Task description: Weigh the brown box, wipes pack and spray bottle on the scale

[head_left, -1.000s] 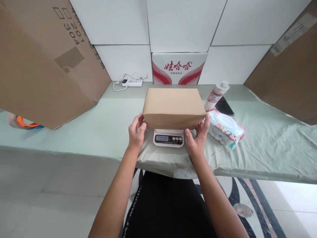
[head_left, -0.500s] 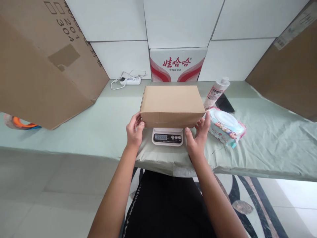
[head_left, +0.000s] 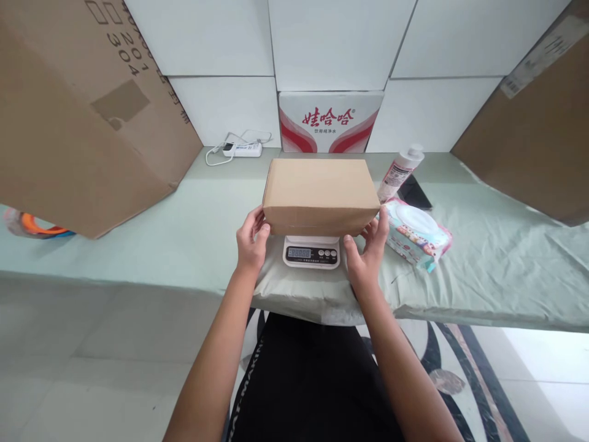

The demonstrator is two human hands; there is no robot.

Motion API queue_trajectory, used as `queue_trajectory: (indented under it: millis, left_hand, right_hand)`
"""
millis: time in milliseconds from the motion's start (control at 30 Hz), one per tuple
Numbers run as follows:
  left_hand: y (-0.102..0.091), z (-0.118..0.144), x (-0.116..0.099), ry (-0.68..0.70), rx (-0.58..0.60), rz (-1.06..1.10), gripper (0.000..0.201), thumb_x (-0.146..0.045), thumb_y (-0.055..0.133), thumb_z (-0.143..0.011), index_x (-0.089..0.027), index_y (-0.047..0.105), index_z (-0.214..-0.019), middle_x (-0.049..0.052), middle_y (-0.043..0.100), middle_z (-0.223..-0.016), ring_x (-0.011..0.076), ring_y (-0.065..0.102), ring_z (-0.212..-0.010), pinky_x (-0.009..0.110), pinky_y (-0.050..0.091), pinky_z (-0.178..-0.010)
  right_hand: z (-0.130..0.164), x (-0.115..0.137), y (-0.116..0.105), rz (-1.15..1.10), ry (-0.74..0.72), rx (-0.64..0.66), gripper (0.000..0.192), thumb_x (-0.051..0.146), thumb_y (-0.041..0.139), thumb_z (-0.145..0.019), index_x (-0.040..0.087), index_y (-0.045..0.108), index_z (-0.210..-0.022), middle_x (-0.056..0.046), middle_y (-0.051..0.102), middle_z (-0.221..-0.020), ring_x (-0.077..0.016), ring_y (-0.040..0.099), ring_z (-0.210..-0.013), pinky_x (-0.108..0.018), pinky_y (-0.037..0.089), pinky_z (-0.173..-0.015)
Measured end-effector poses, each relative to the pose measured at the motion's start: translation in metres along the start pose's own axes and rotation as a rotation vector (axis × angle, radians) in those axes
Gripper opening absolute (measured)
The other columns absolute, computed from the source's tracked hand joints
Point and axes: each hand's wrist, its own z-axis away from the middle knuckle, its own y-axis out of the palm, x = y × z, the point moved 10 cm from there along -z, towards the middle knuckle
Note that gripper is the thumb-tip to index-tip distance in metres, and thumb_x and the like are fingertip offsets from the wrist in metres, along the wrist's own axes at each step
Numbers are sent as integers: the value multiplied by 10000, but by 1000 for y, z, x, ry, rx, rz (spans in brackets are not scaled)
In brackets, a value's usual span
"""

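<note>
A closed brown cardboard box [head_left: 321, 184] sits over a white digital kitchen scale [head_left: 311, 261]; the box hides the scale's platform, and only its front panel with display and buttons shows. My left hand [head_left: 252, 242] grips the box's front left corner, thumb at the front face and fingers round the side. At the front right corner my right hand [head_left: 368, 255] holds the box in the same way, its fingers partly hidden. Whether the box rests fully on the scale I cannot tell.
Right of the box are a pack of wet wipes [head_left: 416, 230], a white bottle [head_left: 402, 172] and a dark flat object [head_left: 415, 193]. Behind stand a printed carton [head_left: 329, 123] and a power strip [head_left: 242, 149]. Large cardboard sheets flank both sides; tape rolls [head_left: 39, 224] lie far left.
Both hands keep their hold on the box, which stays over the scale. Only a slight shift of the camera view shows.
</note>
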Motion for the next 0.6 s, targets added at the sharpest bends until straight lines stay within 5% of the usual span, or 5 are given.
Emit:
queue_trajectory:
  millis: [300,467,600]
  left_hand:
    - [0,-23,-14,5,-24,97,574,-627,689,-896,-236,699,-1317,131,750,-1356,325,701,-1303,482,574,-1117]
    - [9,-72,-43,59,47,99,565,-646,667,-914,-271,683,-1336,93,713,-1414,335,608,-1430,485,495,-1210]
    - [13,-124,-19,28,51,121,584,-626,718,-883,-265,687,-1341,83,695,-1431,367,502,-1522,519,413,-1277]
  right_hand:
    - [-29,26,1,0,-91,15,786,465,625,-951,375,269,-1646,-117,581,-1488,-312,612,-1314,-494,574,-957]
    - [-77,33,20,-68,-111,102,774,543,596,-966,396,225,-1629,-104,568,-1515,-306,625,-1310,-520,575,-1004]
    - [-122,17,61,-207,-59,171,727,494,610,-955,363,245,-1569,-102,584,-1487,-267,656,-1279,-476,589,-1024]
